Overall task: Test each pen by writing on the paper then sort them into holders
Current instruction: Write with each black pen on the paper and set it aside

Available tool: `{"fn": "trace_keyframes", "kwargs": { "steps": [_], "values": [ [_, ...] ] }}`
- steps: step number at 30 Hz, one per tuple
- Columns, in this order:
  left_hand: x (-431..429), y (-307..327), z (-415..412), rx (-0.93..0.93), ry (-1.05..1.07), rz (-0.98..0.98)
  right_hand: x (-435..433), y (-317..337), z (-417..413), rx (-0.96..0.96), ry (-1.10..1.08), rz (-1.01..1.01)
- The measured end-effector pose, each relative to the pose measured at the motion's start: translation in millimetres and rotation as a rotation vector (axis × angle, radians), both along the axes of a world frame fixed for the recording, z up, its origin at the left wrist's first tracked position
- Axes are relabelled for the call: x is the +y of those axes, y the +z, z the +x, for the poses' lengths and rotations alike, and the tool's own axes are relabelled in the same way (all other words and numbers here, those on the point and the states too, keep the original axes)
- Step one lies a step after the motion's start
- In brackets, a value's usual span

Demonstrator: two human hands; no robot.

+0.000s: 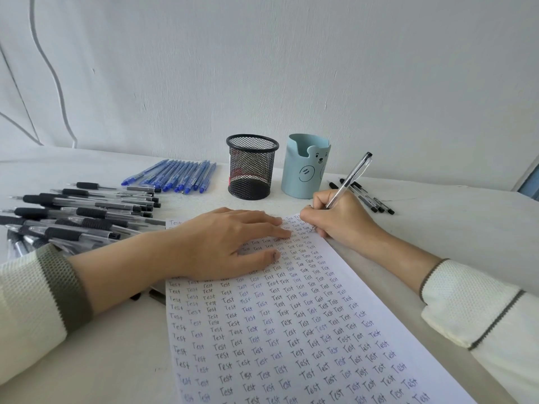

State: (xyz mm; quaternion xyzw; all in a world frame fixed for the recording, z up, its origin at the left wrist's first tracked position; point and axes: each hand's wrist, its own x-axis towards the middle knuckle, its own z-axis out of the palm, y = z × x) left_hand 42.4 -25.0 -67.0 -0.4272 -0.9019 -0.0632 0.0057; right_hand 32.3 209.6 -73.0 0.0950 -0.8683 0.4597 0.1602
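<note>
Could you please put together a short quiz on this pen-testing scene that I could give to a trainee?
1. True or false: the left hand rests flat on the paper.
2. Fill in: the right hand grips a clear pen with its tip at the paper, which is covered with the word ___.
3. Where do the blue pens lie? A: in the right hand. B: in a row to the left of the mesh holder. C: on the paper.
Key: 1 true; 2 Test; 3 B.
</note>
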Motion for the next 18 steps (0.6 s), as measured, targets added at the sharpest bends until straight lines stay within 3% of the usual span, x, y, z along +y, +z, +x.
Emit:
{"fn": "trace_keyframes", "kwargs": {
  "steps": [18],
  "values": [
    [0.4,1.5,1.8,-0.008,0.002,-0.009,1.1,0.6,-0.2,0.015,-0.019,0.007]
  ]
}}
